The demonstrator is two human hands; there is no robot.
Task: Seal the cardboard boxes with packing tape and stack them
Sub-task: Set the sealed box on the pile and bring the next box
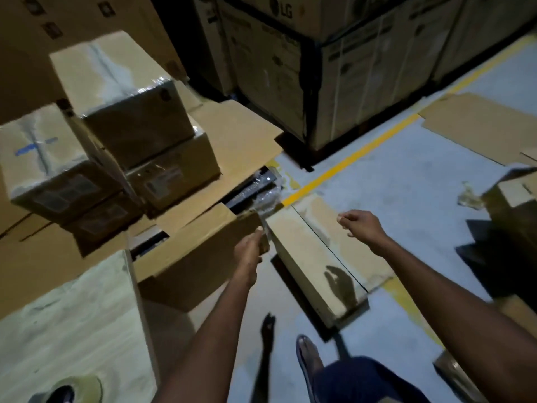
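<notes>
At centre, my left hand (250,248) grips flap of open box (186,263) | right hand (361,223) loosely curled, empty, above flat box (308,251) | tape roll (84,386), seemingly, bottom left.

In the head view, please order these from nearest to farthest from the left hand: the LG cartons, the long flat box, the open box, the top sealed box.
1. The open box: the left hand grips its flap.
2. The long flat box: on the floor, just right of that hand.
3. The top sealed box: on the stack, back left.
4. The LG cartons: farthest, at the back.
</notes>
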